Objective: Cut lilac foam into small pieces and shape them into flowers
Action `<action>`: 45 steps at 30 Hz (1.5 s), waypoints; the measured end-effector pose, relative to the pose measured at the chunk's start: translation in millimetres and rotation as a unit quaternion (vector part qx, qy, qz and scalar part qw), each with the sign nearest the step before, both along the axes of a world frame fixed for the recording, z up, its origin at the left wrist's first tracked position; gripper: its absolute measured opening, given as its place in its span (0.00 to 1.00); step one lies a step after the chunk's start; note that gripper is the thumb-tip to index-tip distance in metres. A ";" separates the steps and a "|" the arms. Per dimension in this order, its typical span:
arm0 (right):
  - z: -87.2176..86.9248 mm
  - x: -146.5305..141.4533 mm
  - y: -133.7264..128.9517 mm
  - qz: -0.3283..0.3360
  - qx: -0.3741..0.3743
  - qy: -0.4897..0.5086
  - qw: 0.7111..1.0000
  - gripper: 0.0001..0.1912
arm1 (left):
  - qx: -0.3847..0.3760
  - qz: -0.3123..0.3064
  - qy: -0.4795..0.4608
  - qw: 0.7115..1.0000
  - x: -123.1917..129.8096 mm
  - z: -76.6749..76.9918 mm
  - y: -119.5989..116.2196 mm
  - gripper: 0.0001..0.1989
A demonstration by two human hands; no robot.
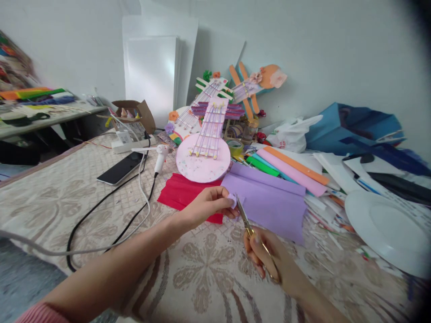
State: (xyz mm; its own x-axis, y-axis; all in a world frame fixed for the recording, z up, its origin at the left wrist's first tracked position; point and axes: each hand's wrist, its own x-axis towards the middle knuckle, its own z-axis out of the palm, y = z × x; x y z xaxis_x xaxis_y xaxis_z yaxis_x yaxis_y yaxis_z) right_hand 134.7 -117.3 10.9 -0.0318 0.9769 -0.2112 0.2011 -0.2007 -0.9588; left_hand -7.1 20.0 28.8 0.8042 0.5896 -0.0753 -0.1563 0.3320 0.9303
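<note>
My left hand is closed in a pinch on a small piece of light purple paper. My right hand grips gold-handled scissors, its fingers in the loops. The blades point up and away from me, their tips at the edge of the small piece. Behind both hands lies a sheet of purple crepe paper, its far edge rolled. Red crepe paper sits to the left, partly hidden by my left hand. A pink paper-plate guitar with purple strings rests just beyond the red paper.
Left of the guitar are a white glue gun with cables and a black phone. Rolled coloured papers, a white plate and paper scraps crowd the right. Two more craft guitars and white boards lean on the wall.
</note>
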 end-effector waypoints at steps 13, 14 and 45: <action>0.0 4.0 2.1 -0.016 -0.012 -0.059 0.998 0.26 | 0.006 -0.014 0.007 1.000 -0.5 1.5 -1.3 0.08; -0.1 4.1 2.1 -0.017 -0.013 -0.060 0.998 0.26 | 0.009 -0.015 0.006 1.000 -0.5 1.3 -1.1 0.08; 0.1 8.9 4.3 -0.002 -0.027 -0.006 1.000 0.28 | 0.028 -0.033 0.006 0.999 -1.4 -1.7 1.5 0.09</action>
